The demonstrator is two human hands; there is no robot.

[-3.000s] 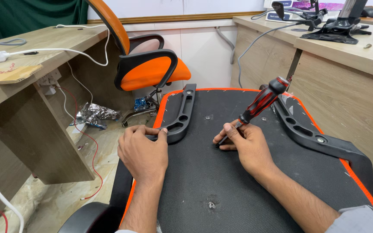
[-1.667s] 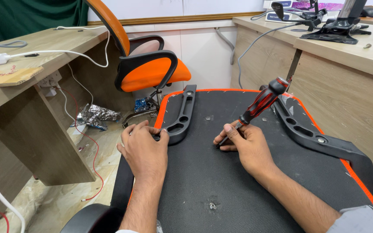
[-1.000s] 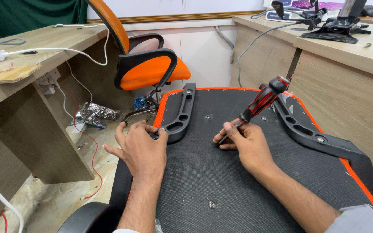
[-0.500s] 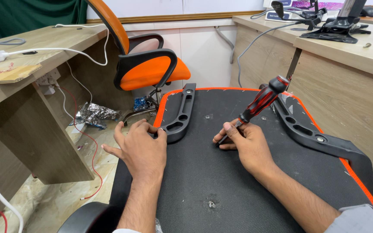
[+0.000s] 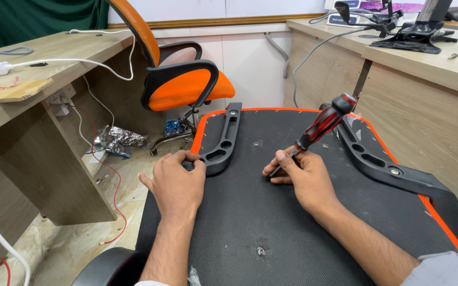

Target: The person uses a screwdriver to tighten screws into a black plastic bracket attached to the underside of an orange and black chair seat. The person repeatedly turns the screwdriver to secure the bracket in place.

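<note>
**Screwdriver tip down on an upturned chair seat**

We see the red-and-black screwdriver just right of the middle of the upturned seat base, a black fabric panel edged in orange. Its handle slants up and away to the right, and its tip meets the fabric under our fingers. Our right hand is closed around the shaft low down, fingertips pinched near the tip. Our left hand lies on the left part of the panel, its fingers curled onto the near end of the left armrest bracket, a black slotted bar running away from us. The two hands stay well apart.

A matching right armrest bracket runs along the right edge of the seat, just beyond the screwdriver handle. Nothing stands between the hands and the panel.

Further out, an orange office chair stands upright at the far left, with crumpled foil on the floor near it. A wooden desk sits to the left, carrying white cables, and another desk to the right holds a black stand.

Against the view half a second ago, little has changed: the screwdriver keeps the same slant and our right hand the same grip. Our left thumb has drawn in closer to the bracket.

The screwdriver tip is hidden by our right fingers, so we cannot tell whether it sits on a screw. Both forearms are cut off at the near edge.
</note>
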